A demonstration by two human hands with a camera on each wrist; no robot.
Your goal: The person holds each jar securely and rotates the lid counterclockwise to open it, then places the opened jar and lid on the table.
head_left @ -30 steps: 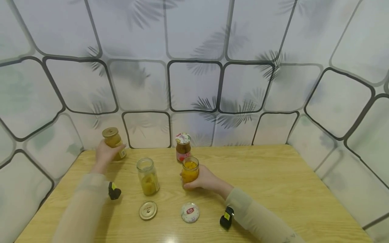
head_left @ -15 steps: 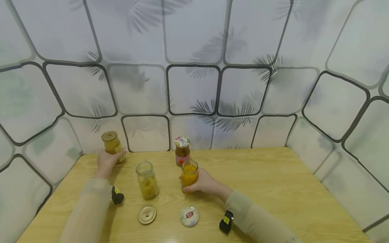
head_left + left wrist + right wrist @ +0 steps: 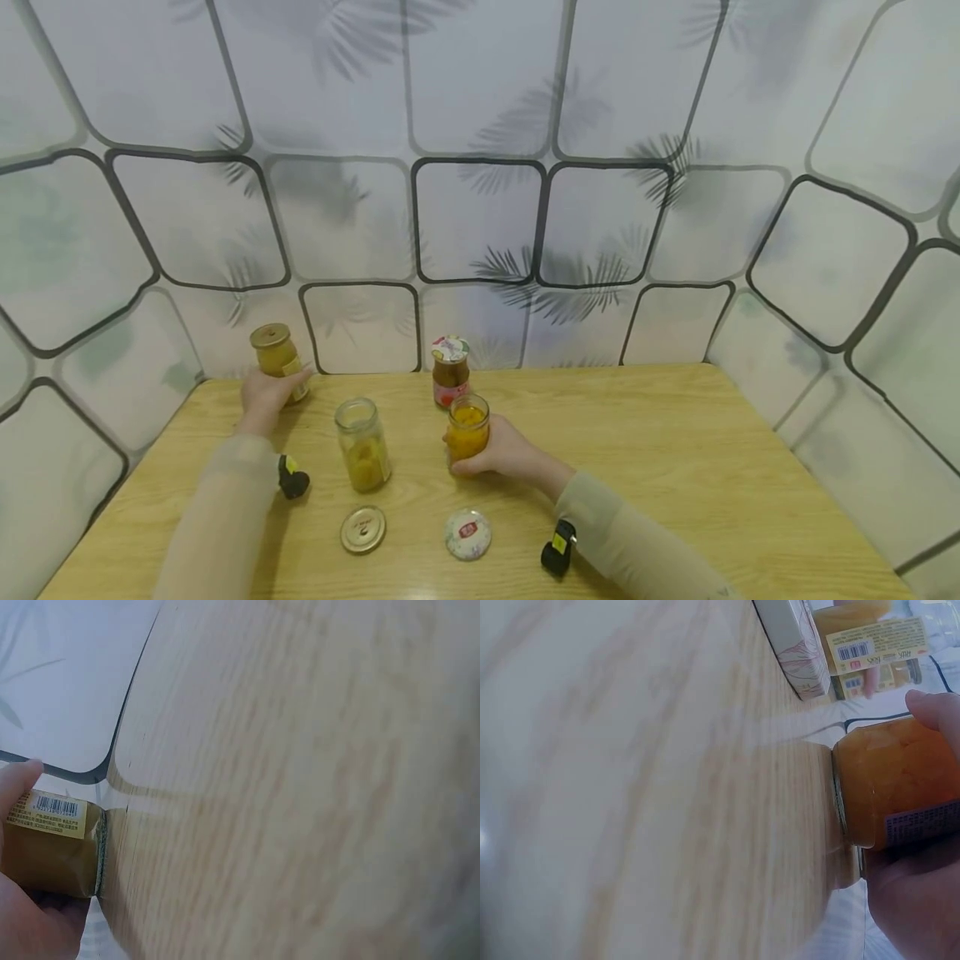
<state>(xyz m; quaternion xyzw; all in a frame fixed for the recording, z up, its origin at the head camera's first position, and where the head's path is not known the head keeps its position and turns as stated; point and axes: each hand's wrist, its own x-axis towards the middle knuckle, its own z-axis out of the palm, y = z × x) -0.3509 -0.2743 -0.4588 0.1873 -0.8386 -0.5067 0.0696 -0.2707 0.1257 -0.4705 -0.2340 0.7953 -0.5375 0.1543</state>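
At the back left, my left hand (image 3: 268, 396) is curled around a closed glass jar (image 3: 276, 354) with a gold lid and yellowish contents. In the left wrist view, its barcode label (image 3: 56, 812) faces the camera and the jar's base meets the table. My right hand (image 3: 512, 450) grips a lidless jar of orange fruit (image 3: 468, 433) near the table's middle. Between the hands stands an uncapped, taller jar (image 3: 363, 446), with yellow pieces in its lower part. A gold lid (image 3: 363, 530) and a white floral lid (image 3: 468, 534) lie in front of the open jars.
Just behind the right hand's jar stands a capped jar (image 3: 450, 375) with brown contents and a pink label. The wooden table (image 3: 637, 433) meets a patterned wall (image 3: 480, 217) at its back edge. Both wrists wear black devices.
The head view has tilted slightly, so everything sits a little lower. My left forearm has shifted slightly right. Both hands keep hold of their jars, which stay in place.
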